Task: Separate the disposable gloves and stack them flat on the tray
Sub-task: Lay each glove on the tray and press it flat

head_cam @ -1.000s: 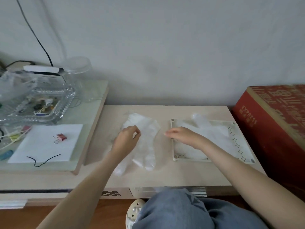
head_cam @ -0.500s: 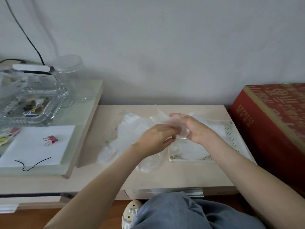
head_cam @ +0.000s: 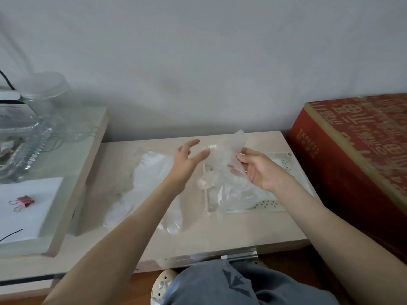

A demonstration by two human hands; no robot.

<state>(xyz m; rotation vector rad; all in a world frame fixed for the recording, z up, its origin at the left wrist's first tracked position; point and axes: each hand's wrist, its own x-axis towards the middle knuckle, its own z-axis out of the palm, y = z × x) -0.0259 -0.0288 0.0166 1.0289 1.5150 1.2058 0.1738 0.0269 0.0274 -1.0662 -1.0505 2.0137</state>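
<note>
Knees in blue-grey jeans (head_cam: 231,282) sit right at the bottom edge. A white perforated round thing (head_cam: 161,285) is on the floor beside them, can't tell what it is. Both bare forearms reach out over the pale wooden bench (head_cam: 242,230).

On the bench's left half lies a flat pile of thin clear plastic disposable gloves (head_cam: 145,179), fingers pointing toward the near edge, partly under the left forearm. Left grip (head_cam: 184,164), a bare hand, hangs over that pile with fingers straight and spread, holding nothing. Its fingertips are right by the lifted glove, but I can't say if they touch.

Right grip (head_cam: 261,170) is palm-up, thumb and fingers pinching one crinkled clear glove (head_cam: 229,155). That glove is raised off the bench, above the left end of the white perforated plastic tray (head_cam: 266,204). A few more clear gloves (head_cam: 233,192) lie on the tray, a bit rumpled and spilling over its left rim.

Just right of the tray sits a big red cardboard box (head_cam: 352,155) with "EXPRESS" printed on it. Off to the left there's a raised glass-topped shelf (head_cam: 72,172) with a white sheet of paper (head_cam: 44,194) and a pink binder clip (head_cam: 22,202) on it. Further back are a cut-glass dish (head_cam: 24,148) and a clear lidded jar (head_cam: 46,93), against the plain white wall (head_cam: 198,62).
</note>
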